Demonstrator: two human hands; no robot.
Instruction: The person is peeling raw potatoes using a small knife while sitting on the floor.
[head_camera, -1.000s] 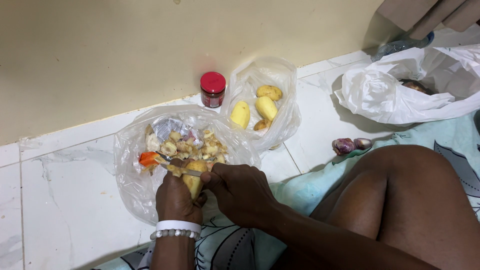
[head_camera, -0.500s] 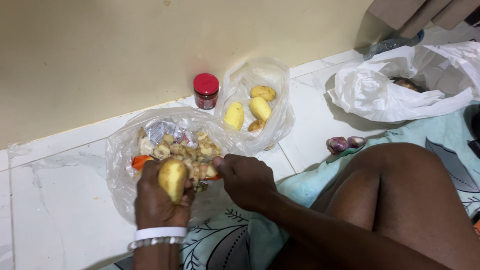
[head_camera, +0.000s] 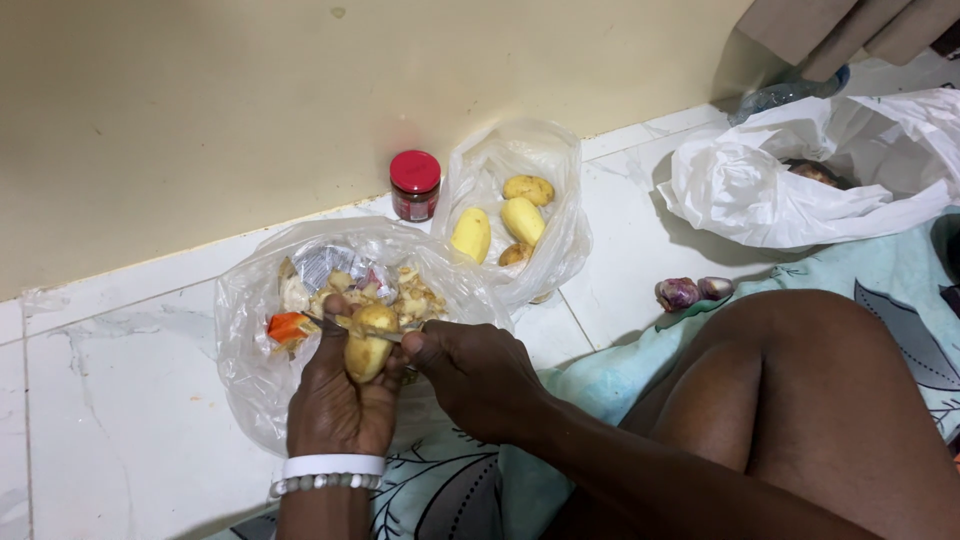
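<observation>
My left hand (head_camera: 335, 400) grips a partly peeled yellow potato (head_camera: 368, 345) upright over a clear plastic bag (head_camera: 250, 350) full of peelings. My right hand (head_camera: 475, 375) holds a knife (head_camera: 350, 327) whose blade lies across the top of the potato, its tip pointing left. White and beaded bracelets circle my left wrist. Both hands sit close together just above the peelings bag.
A second clear bag (head_camera: 545, 170) holds peeled potatoes (head_camera: 522, 220). A red-lidded jar (head_camera: 414, 185) stands by the wall. A white plastic bag (head_camera: 790, 180) lies at the right, two purple onions (head_camera: 690, 292) on the tile, my bare knee (head_camera: 800, 380) on a pale blue cloth.
My left hand has turned the potato back upright and my right hand has brought the knife blade across its top again, after pulling away half a second ago.
</observation>
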